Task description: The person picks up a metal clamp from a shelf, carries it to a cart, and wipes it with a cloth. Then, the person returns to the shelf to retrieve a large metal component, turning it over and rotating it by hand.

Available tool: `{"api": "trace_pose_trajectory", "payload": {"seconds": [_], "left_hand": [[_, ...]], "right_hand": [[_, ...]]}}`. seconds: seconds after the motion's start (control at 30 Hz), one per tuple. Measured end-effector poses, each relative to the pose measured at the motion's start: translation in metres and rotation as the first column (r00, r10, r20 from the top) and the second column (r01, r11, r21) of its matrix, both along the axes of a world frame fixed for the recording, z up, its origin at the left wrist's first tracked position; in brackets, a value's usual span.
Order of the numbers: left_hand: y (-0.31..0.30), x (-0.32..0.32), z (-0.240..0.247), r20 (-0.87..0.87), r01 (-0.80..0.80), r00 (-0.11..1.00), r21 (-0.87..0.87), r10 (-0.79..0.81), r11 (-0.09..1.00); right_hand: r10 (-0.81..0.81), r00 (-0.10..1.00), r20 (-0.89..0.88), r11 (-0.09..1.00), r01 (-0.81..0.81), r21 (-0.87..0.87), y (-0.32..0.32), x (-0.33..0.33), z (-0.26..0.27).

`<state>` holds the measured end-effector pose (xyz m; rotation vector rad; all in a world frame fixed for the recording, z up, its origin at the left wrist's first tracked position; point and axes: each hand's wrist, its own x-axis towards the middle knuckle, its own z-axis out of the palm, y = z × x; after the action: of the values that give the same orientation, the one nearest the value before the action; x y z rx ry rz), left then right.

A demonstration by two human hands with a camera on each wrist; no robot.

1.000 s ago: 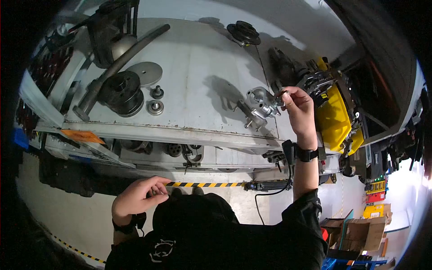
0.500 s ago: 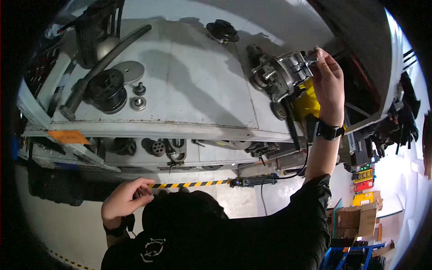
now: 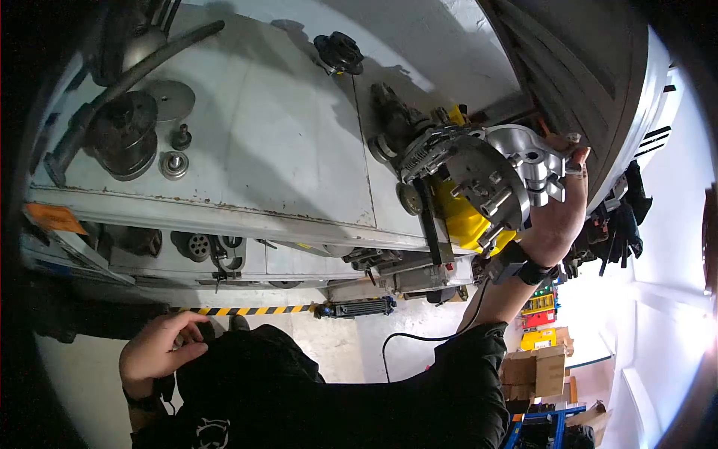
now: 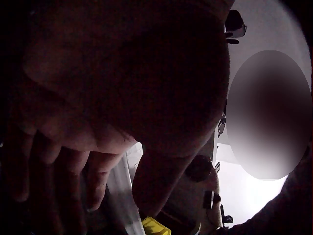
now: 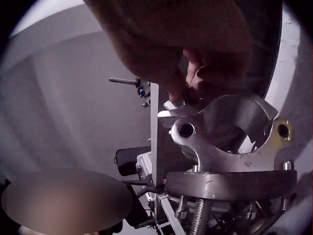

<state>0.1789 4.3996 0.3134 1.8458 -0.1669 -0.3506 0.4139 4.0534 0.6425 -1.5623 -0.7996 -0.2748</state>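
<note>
My right hand (image 3: 557, 221) pinches the end of a silver metal bracket (image 3: 527, 153) with a round dark plate (image 3: 490, 179) bolted to it. Bolts stick out from the plate's face. In the head view this assembly overlaps the yellow container (image 3: 467, 221) at the bench's right end. The right wrist view shows the bracket (image 5: 234, 156) with its curved cutout and bolt holes, the fingers at its upper edge. Down by the body, off the bench, my left hand (image 3: 161, 348) holds nothing, fingers loosely bent. Its palm (image 4: 98, 98) fills much of the left wrist view, in shadow.
On the bench (image 3: 262, 135) stand a black spool-shaped cylinder (image 3: 123, 142), a long bar (image 3: 142, 71), a flat disc (image 3: 170, 101) and two small metal parts. A black pulley (image 3: 338, 52) sits at the back. Below is a shelf with metal parts; a dark upright panel (image 3: 591, 67) rises at right.
My right hand has carried the bracket assembly off the bench top to the right, and it now appears larger and turned. The head view has swung right. My left hand stays loosely bent.
</note>
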Motion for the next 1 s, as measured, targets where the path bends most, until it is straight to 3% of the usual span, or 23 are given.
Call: {"api": "trace_pose_trajectory", "payload": {"seconds": [0.1,0.17,0.27,0.3,0.4,0.43,0.47,0.53,0.6,0.67,0.7,0.77,0.8,1.0], "left_hand": [[0.002,-0.001,0.001,-0.052,-0.017,0.999,0.012,0.018,1.0],[0.004,0.0,0.001,-0.079,-0.021,0.997,0.034,0.023,0.999],[0.006,0.0,0.0,-0.087,-0.022,0.996,0.069,0.028,0.997],[0.007,-0.001,-0.004,-0.072,-0.022,0.997,0.067,0.027,0.998],[0.008,-0.001,-0.005,-0.054,-0.013,0.998,0.067,0.017,0.998],[0.009,0.0,-0.004,-0.053,-0.005,0.999,0.071,0.009,0.997],[0.009,0.0,-0.001,-0.052,-0.003,0.999,0.075,0.007,0.997],[0.01,0.002,0.006,-0.088,0.013,0.996,0.111,-0.003,0.994],[0.009,0.004,0.003,-0.144,0.031,0.989,0.096,-0.017,0.995],[0.01,0.003,-0.007,-0.175,0.045,0.984,0.049,-0.035,0.998],[0.012,0.004,-0.011,-0.192,0.06,0.98,-0.014,-0.061,0.998],[0.014,0.004,-0.028,-0.171,0.077,0.982,-0.016,-0.079,0.997],[0.011,0.006,-0.012,-0.162,0.071,0.984,-0.057,-0.079,0.996],[0.019,0.02,-0.025,-0.128,0.164,0.977,-0.048,-0.169,0.985]], "right_hand": [[-0.051,0.999,-0.01,0.999,0.052,0.016,0.0,-0.002,0.002],[-0.208,0.976,0.069,0.974,0.201,0.102,0.016,-0.011,-0.001],[-0.214,0.975,0.061,0.964,0.2,0.177,0.015,-0.013,-0.002],[-0.006,0.997,0.077,0.992,-0.004,0.128,0.009,-0.011,-0.002],[-0.004,0.998,0.064,0.988,-0.006,0.153,0.001,-0.011,-0.001],[0.121,0.989,0.084,0.986,-0.13,0.104,0.001,-0.009,0.0],[0.119,0.989,0.085,0.986,-0.127,0.107,0.0,-0.011,0.0],[-0.042,0.999,-0.013,0.982,0.044,0.182,0.001,-0.018,-0.003],[0.091,0.985,0.144,0.996,-0.093,0.013,-0.019,-0.007,-0.007],[0.022,0.996,0.091,0.999,-0.018,-0.04,-0.024,-0.018,-0.01],[-0.03,0.992,0.12,0.999,0.029,0.014,-0.021,-0.019,-0.02],[0.025,0.994,0.103,0.998,-0.031,0.056,-0.015,-0.025,-0.031],[0.022,0.995,0.098,0.998,-0.028,0.063,-0.018,-0.03,-0.038],[-0.238,0.971,-0.023,0.971,0.238,-0.004,-0.053,-0.063,-0.081]]}}
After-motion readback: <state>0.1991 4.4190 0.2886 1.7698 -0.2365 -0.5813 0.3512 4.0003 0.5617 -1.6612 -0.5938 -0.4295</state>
